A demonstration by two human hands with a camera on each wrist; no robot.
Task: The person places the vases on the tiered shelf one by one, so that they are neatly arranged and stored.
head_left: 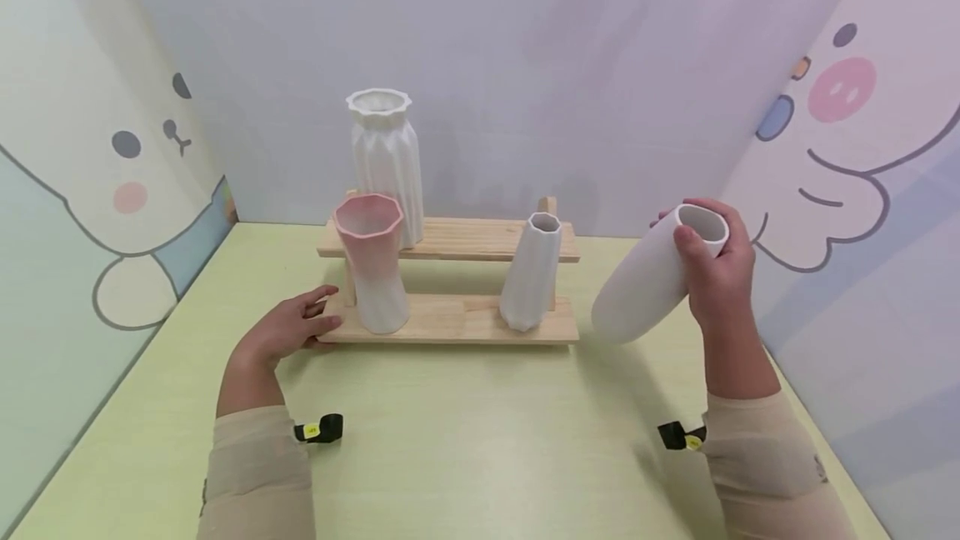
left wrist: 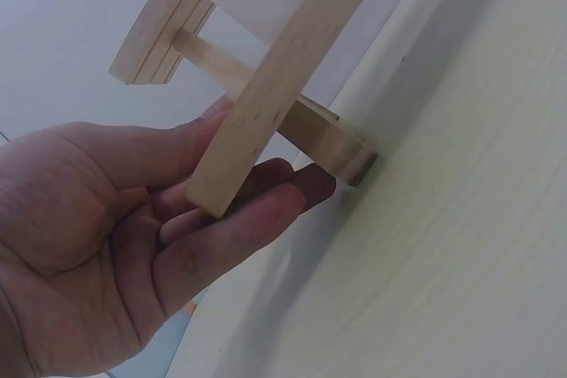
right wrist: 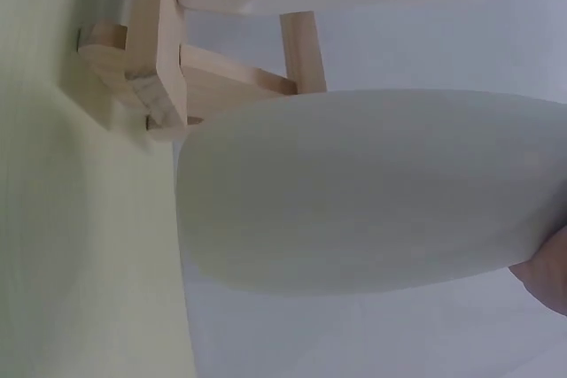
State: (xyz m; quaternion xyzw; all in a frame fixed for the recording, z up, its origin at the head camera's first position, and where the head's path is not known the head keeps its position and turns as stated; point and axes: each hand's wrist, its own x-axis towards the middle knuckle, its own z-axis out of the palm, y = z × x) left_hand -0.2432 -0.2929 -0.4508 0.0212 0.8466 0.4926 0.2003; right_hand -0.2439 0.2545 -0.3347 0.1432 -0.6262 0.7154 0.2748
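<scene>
My right hand (head_left: 716,261) grips a smooth white vase (head_left: 641,282) near its rim, thumb at the mouth. The vase leans with its base down to the left, beside the right end of a two-tier wooden shelf (head_left: 450,332). In the right wrist view the white vase (right wrist: 372,192) fills the middle, its base close to the shelf's end. My left hand (head_left: 288,327) holds the left end of the lower board; in the left wrist view the thumb and fingers lie on either side of the board (left wrist: 266,112).
On the lower board stand a pink-and-white vase (head_left: 371,265) at the left and a slim white ribbed vase (head_left: 532,273) at the right. A tall white fluted vase (head_left: 386,165) stands on the upper board. Cartoon-printed panels (head_left: 847,148) border the pale table (head_left: 465,440).
</scene>
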